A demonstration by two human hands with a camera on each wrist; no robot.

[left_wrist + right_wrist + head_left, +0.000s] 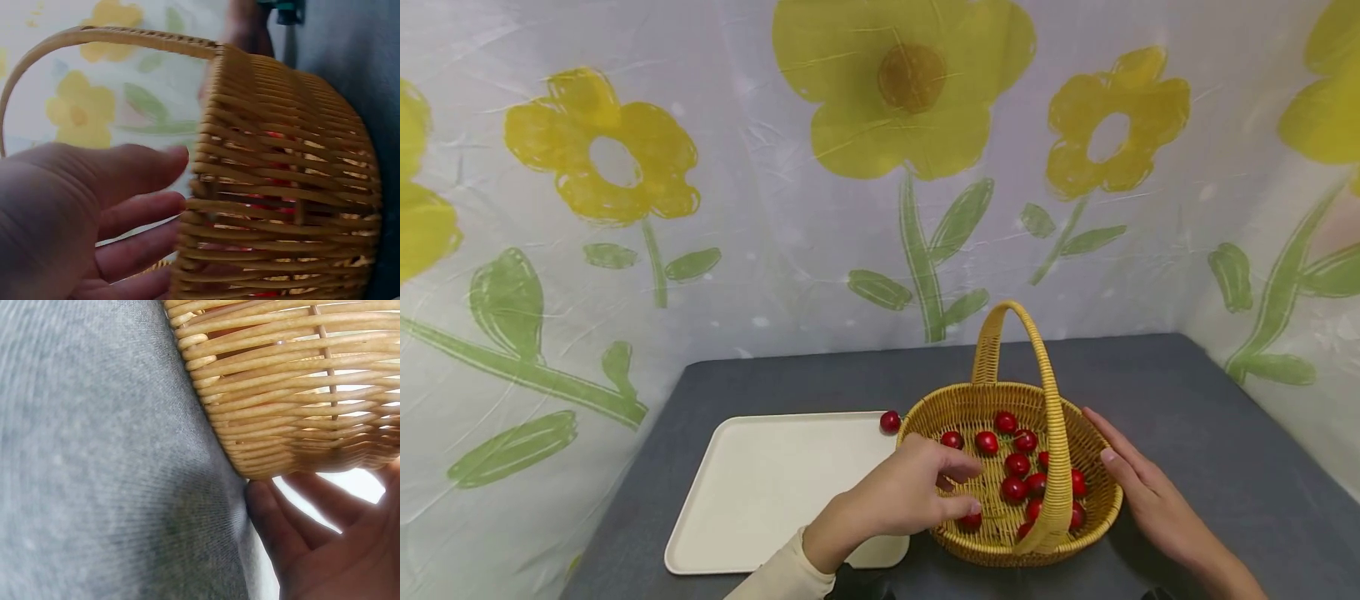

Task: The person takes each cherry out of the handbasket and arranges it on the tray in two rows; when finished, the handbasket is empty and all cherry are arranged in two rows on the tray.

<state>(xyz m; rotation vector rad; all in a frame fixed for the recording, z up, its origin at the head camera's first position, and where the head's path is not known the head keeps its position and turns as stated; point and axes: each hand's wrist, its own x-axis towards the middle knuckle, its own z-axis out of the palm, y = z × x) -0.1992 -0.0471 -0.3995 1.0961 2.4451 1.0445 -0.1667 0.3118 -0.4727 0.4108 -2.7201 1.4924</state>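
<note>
A wicker basket [955,542] with a tall arched handle [1057,450] holds several red cherries [1017,464]. My left hand [917,487] reaches over its left rim, thumb and fingers spread apart with nothing between them. One cherry [970,522] lies just below the thumb tip. In the left wrist view the fingers [144,215] pass behind the woven rim, so their tips are partly hidden. My right hand [1157,492] rests against the basket's outer right side with its fingers extended. From the right wrist, fingertips [259,494] show against the weave.
A white rectangular tray [775,492] lies left of the basket on the dark grey tabletop [842,379]. A single cherry [890,422] sits at the tray's far right corner, beside the basket. Behind the table hangs a flower-printed cloth [760,250].
</note>
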